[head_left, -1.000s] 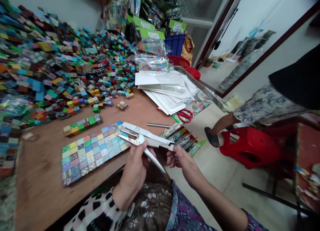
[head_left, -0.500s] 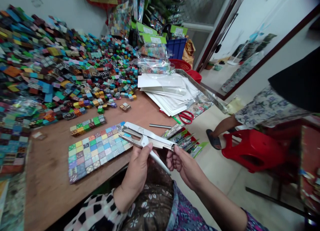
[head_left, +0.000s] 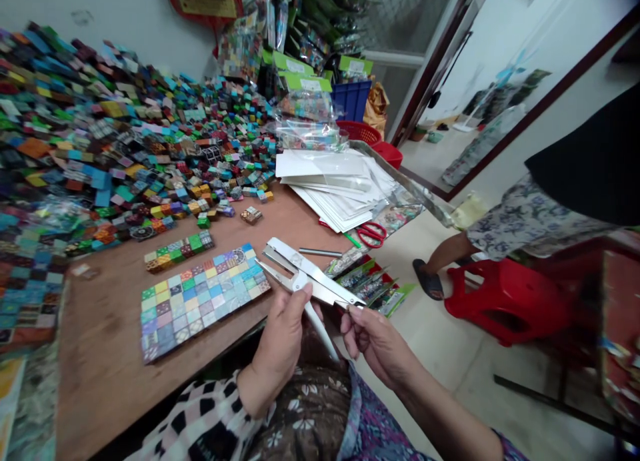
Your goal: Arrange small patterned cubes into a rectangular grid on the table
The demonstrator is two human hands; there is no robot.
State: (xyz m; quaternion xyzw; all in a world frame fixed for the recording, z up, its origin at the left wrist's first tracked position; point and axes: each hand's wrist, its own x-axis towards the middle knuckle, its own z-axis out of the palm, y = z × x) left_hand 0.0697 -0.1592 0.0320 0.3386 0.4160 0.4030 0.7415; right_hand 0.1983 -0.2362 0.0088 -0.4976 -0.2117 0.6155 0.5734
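My left hand [head_left: 283,334] is closed around a white and silver plier stapler [head_left: 305,274], whose jaws point up and left. The fingers of my right hand [head_left: 373,334] pinch the stapler's rear end, where a small dark part shows. A silver strip [head_left: 320,252], seemingly staples, lies on the table just beyond the tool. Left of my hands is a flat panel of multicoloured patterned square blocks [head_left: 205,298]. Behind it sits a short row of green and brown blocks [head_left: 180,250].
A large heap of small coloured blocks [head_left: 125,148] covers the table's back left. White cards [head_left: 335,181], red-handled scissors [head_left: 371,234] and bagged pieces [head_left: 305,108] are at the back. A box of packets [head_left: 367,284] is by the right edge. Someone stands near a red stool [head_left: 500,294].
Both hands and the stapler have shifted slightly right in the view. My right fingers now pinch more tightly at its rear end. The blocks stay in place on the table.
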